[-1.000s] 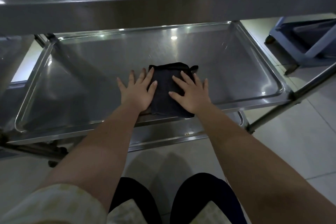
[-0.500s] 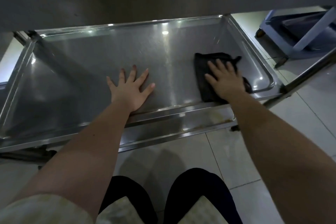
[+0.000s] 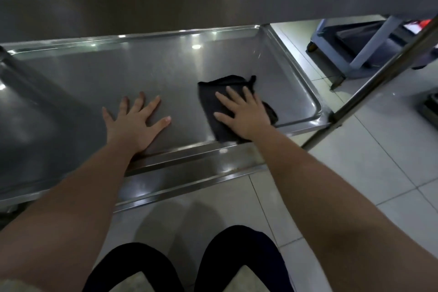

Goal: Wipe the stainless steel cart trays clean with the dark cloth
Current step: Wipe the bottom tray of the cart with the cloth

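The middle stainless steel tray (image 3: 142,73) of the cart fills the centre of the head view. A dark cloth (image 3: 213,95) lies flat on its right half, near the front rim. My right hand (image 3: 241,114) presses on the cloth with straight, spread fingers and covers its right part. My left hand (image 3: 135,123) rests flat on the bare steel to the left of the cloth, fingers spread, a short gap away from it. The top tray (image 3: 213,0) overhangs the far part of the middle tray.
A lower tray's rim (image 3: 189,182) shows below the front edge. The cart's slanted steel post (image 3: 379,83) rises at the right. A grey-blue wheeled cart (image 3: 360,42) stands on the tiled floor at the far right. My knees (image 3: 184,265) are at the bottom.
My right hand slid the cloth from the tray's centre to the right end, then back a little leftward. My left hand came off the cloth and stays flat on the steel.
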`<action>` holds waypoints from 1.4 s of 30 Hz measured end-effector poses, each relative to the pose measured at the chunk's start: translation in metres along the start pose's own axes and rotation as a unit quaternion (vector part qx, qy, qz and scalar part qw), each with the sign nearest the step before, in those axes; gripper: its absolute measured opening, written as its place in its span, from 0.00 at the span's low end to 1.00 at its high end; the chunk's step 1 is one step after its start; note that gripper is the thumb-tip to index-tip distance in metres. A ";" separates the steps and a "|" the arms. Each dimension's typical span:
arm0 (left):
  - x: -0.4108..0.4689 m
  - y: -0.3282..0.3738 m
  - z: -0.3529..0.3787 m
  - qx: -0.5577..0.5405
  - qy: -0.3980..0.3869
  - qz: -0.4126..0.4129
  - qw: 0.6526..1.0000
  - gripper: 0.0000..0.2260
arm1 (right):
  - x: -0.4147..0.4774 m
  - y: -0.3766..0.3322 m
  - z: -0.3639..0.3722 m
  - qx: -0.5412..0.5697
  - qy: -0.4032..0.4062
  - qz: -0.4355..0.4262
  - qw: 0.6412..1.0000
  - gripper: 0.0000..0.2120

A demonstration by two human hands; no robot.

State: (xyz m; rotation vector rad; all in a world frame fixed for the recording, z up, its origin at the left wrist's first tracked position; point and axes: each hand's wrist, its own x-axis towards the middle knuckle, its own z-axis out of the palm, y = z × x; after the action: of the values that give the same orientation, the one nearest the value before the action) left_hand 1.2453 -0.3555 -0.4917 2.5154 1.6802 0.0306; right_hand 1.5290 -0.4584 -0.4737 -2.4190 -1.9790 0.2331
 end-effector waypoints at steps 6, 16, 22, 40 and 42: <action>-0.002 0.010 0.001 0.004 -0.007 -0.014 1.000 0.35 | -0.015 0.142 -0.016 -0.033 -0.025 0.232 0.972 0.30; -0.004 0.010 0.001 0.013 0.001 -0.017 1.000 0.35 | -0.010 -0.094 0.015 -0.001 -0.025 -0.016 1.000 0.32; -0.002 0.009 0.000 -0.001 -0.010 -0.009 1.000 0.36 | -0.006 -0.026 0.006 -0.001 0.002 -0.013 1.000 0.31; -0.011 0.021 -0.014 0.056 0.078 0.123 0.988 0.26 | -0.058 0.047 -0.008 0.008 0.083 0.142 0.986 0.26; -0.013 0.035 -0.023 0.061 0.093 0.176 0.978 0.23 | -0.061 0.045 -0.018 -0.032 0.123 0.142 0.982 0.14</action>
State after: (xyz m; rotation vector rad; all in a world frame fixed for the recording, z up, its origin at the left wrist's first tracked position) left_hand 1.2706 -0.3789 -0.4644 2.9556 1.3033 0.2054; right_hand 1.5634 -0.5254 -0.4538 -2.6146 -1.5631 -0.1261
